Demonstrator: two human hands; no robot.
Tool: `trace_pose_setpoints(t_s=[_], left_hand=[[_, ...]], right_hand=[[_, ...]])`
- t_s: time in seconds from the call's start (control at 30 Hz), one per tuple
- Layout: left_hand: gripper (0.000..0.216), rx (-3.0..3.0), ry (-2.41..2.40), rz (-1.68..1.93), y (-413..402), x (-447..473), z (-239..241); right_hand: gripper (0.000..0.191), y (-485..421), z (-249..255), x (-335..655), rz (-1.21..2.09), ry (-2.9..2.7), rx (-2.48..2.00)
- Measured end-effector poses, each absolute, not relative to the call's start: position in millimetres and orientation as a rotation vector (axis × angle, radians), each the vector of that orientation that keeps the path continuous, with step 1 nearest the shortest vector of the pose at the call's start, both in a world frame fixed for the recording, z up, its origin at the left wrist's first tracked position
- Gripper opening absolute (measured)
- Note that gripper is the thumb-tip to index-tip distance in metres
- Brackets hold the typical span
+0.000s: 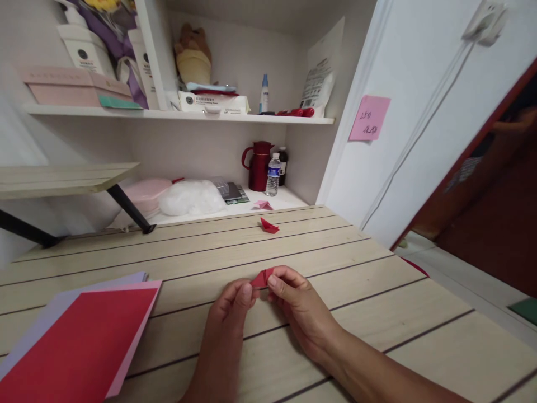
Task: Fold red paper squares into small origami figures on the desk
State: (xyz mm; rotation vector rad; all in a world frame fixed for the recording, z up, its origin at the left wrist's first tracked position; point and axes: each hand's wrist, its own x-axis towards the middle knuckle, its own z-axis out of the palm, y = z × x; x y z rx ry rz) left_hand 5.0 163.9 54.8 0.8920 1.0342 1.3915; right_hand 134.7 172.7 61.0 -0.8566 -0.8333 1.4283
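A small folded piece of red paper [260, 279] is pinched between both hands above the middle of the table. My left hand [235, 302] grips its left corner between thumb and fingers. On the opposite side, my right hand [293, 296] pinches the right end, thumb in front; the fingers hide part of the folds. Farther back on the table rests a red paper boat [269, 226], apart from both hands. Sheets of paper, with a red sheet [84, 341] on top of pink and lilac ones, lie left of my left hand.
A raised wooden stand [62, 178] with black legs occupies the back left. Behind the table, a shelf holds a dark red jug [260, 167], a water bottle [273, 174], a folded pink paper [263, 205] and a white plastic bag [191, 197]. Cables [415, 134] hang at right.
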Motion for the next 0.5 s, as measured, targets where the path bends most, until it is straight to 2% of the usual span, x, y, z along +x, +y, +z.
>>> trace_pose_setpoints(t_s=[0.23, 0.5], left_hand=[[0.038, 0.778, 0.900, 1.380, 162, 3, 64], [0.024, 0.791, 0.760, 1.272, 157, -2, 70]], right_hand=[[0.028, 174, 63, 133, 1.408, -0.900, -0.864], [0.026, 170, 61, 129, 1.466, -0.950, -0.810]])
